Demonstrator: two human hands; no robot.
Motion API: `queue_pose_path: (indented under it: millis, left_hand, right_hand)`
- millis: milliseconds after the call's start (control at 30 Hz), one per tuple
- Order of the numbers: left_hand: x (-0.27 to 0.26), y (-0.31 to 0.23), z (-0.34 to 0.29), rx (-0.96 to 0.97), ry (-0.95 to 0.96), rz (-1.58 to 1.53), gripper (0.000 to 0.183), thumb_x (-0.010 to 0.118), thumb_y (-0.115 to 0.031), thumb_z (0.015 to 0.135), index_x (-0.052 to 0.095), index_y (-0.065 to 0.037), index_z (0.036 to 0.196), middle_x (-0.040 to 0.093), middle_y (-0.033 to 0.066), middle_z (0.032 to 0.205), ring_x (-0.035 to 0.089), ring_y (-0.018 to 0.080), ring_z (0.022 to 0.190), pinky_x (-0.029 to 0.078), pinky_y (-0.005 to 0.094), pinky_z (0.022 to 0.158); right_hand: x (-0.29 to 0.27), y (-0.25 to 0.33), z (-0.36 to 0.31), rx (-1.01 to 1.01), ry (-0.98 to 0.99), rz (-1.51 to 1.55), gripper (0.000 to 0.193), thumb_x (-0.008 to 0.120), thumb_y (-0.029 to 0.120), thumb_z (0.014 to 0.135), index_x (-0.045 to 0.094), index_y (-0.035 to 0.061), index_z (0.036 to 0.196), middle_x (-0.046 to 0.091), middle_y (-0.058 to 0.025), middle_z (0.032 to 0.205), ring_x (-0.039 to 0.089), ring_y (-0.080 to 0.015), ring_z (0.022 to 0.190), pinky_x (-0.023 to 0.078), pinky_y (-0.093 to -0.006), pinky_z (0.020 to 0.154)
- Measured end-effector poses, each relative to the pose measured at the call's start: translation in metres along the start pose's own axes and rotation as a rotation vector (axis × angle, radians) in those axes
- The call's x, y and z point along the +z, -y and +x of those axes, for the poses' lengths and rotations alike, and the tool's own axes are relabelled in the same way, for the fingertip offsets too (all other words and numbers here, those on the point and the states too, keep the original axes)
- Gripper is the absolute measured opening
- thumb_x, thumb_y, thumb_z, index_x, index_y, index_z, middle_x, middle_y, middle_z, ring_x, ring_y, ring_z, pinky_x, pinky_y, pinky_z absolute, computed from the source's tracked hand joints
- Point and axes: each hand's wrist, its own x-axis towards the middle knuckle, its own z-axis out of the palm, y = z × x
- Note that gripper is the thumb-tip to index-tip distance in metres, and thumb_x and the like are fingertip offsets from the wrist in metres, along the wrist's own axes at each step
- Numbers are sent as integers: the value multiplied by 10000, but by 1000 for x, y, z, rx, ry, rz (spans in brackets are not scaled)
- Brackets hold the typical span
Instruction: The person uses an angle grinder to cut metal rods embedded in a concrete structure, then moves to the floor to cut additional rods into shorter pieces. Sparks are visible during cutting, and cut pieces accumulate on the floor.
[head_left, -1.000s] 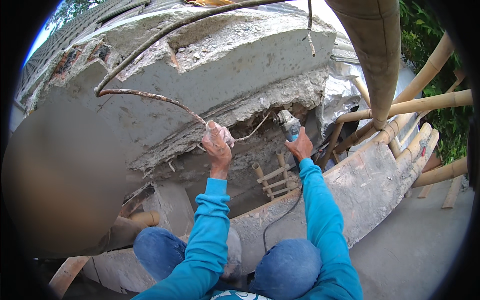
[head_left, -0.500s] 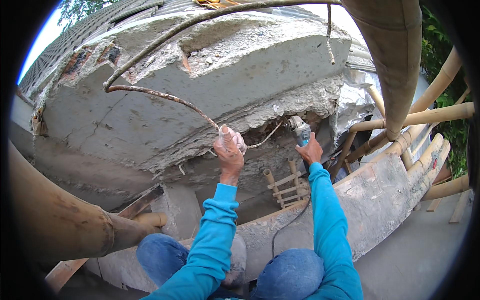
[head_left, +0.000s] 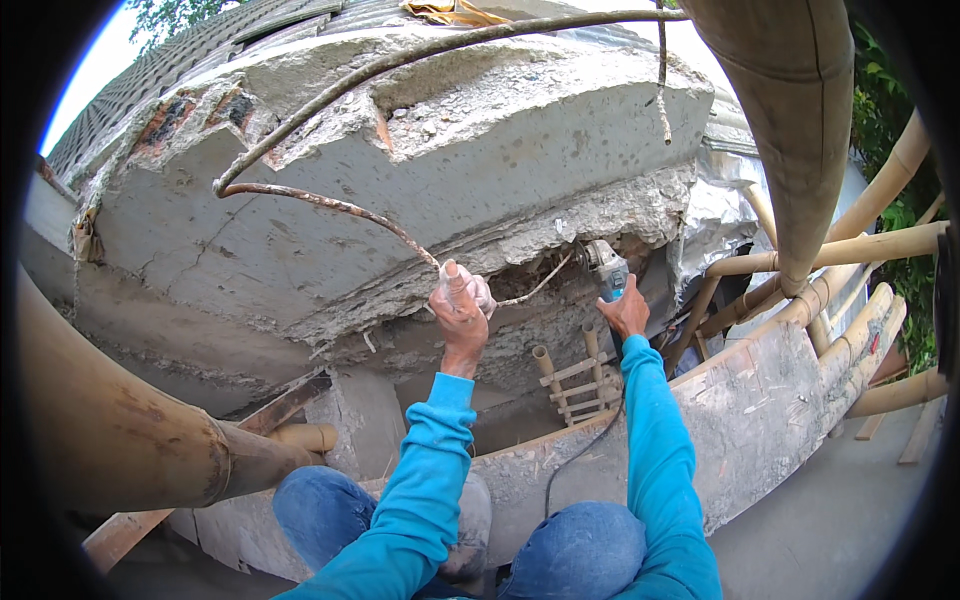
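Note:
My left hand (head_left: 461, 310) is closed round a rusty bent steel bar (head_left: 340, 207), thumb on top. The bar loops up and back over the broken concrete, and its other end reaches into a rough cavity under the concrete ledge (head_left: 480, 170). My right hand (head_left: 625, 308) grips an angle grinder (head_left: 606, 268) with a grey head and a blue-green body. Its head is up at the cavity, close to the bar's far end; whether the disc touches the bar I cannot tell. A dark cord (head_left: 575, 458) trails down from the grinder.
Thick bamboo poles stand at the left (head_left: 140, 420) and upper right (head_left: 790, 120), with thinner ones crossing at the right. A dusty plank (head_left: 740, 420) curves below my arms. A bamboo ladder (head_left: 575, 385) stands beneath the cavity. A short rusty bar (head_left: 662, 90) hangs overhead.
The view has shifted slightly, so the surroundings sit a little lower and further right. Both hands keep their grips on the steel bar and the angle grinder.

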Motion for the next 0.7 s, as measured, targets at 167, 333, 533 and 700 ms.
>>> queue_pose_path:
  millis: [167,333,533,700]
  left_hand:
    - [4,-2,-1,-1,0,8,578,406,-598,1029,298,-149,682,300,-30,532,294,91,438,258,278,399]
    - [1,-1,-1,-2,6,-6,576,412,-600,1026,302,-147,687,298,-30,533,290,91,443,251,282,406]
    - [-1,2,0,-26,-4,-46,572,415,-594,1028,307,-146,689,300,-30,534,286,91,440,242,288,406]
    - [-2,2,-1,-33,-4,-35,570,415,-591,1029,307,-146,690,303,-31,533,287,91,439,242,288,409]
  right_hand:
    - [2,-1,1,3,-15,0,677,837,370,691,465,50,1158,685,-232,1066,659,-439,983,521,-515,844]
    - [3,2,0,26,12,2,691,838,376,693,466,49,1176,683,-241,1079,658,-438,1002,520,-513,853]
    - [6,0,0,13,-12,7,704,831,375,696,463,43,1195,682,-244,1077,659,-435,1003,519,-510,856]
    - [5,1,0,27,13,8,724,825,396,697,464,36,1211,683,-246,1083,660,-434,1005,519,-506,856]
